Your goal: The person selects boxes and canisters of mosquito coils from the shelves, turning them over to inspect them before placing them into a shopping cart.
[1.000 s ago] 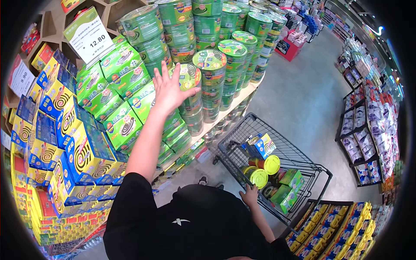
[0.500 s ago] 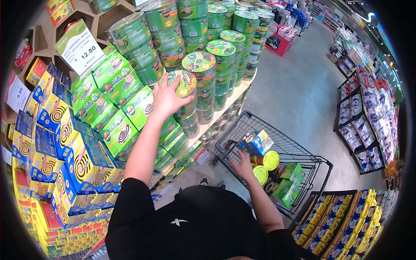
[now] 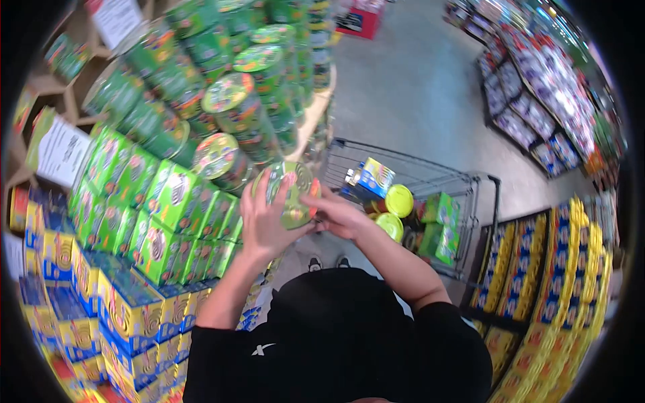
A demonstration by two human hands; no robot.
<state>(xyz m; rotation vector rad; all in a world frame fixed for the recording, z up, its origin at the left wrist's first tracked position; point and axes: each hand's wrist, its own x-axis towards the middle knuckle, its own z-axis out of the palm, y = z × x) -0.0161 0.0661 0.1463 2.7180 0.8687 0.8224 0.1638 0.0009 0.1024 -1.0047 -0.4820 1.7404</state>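
Green tub (image 3: 295, 187) is held up w/ both hands, btwn the stacked tubs (image 3: 232, 101) & the cart (image 3: 497, 201). It's grasped by spread, curved fingers of L hand (image 3: 264, 218) & by bent fingers of R hand (image 3: 341, 213) at its R side. Yellow-lidded tubs (image 3: 399, 201), a blue/yellow box (image 3: 377, 176) & green cartons (image 3: 441, 242) are held in cart. On L, green boxes (image 3: 173, 195) are stacked nr a price card (image 3: 64, 151).

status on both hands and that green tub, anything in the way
Left hand and right hand both on green tub; tub off the stacks, in front of cart; nothing seen blocking.
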